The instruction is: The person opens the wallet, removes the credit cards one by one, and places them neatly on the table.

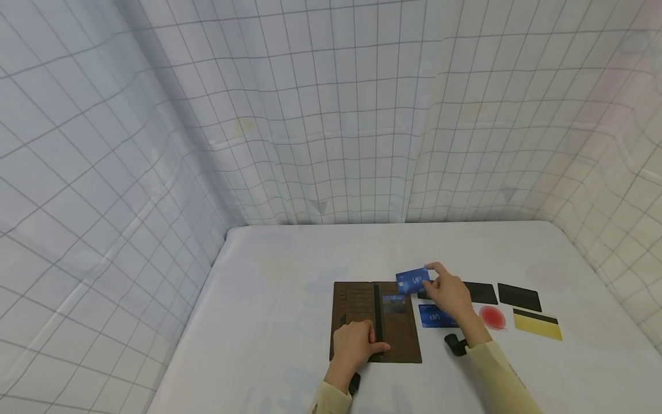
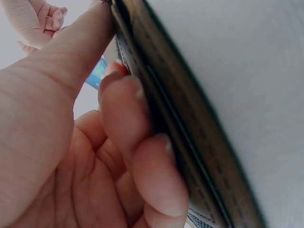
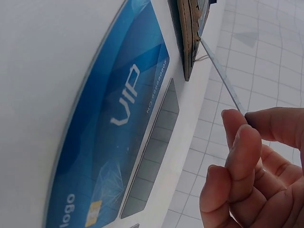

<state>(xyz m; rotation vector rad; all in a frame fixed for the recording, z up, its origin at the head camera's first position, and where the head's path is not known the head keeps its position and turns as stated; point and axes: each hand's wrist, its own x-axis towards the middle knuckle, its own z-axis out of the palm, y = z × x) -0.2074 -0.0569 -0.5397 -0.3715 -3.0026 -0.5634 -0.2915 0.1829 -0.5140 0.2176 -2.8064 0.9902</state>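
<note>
A brown wallet (image 1: pixel 400 345) lies spread flat on the table, with card slots on both halves and a dark strip down the middle. My left hand (image 1: pixel 353 344) rests on its lower middle, the thumb stretched over the right half and the other fingers loosely bent against it. A sliver of blue shows in a right-half slot. My right hand (image 1: pixel 451 293) pinches a blue VIP card (image 1: pixel 412 280) by its right end, between thumb and index finger. In the right wrist view that card appears edge-on, its far end by the wallet (image 3: pixel 190 42).
Right of the wallet lie another blue VIP card (image 1: pixel 434 316), a white card with a red disc (image 1: pixel 492 317), a yellow card with a black stripe (image 1: pixel 538 326) and several dark cards, including one dark card (image 1: pixel 519 296) at the far right. Grid-patterned curtains surround the white table (image 1: pixel 248 322).
</note>
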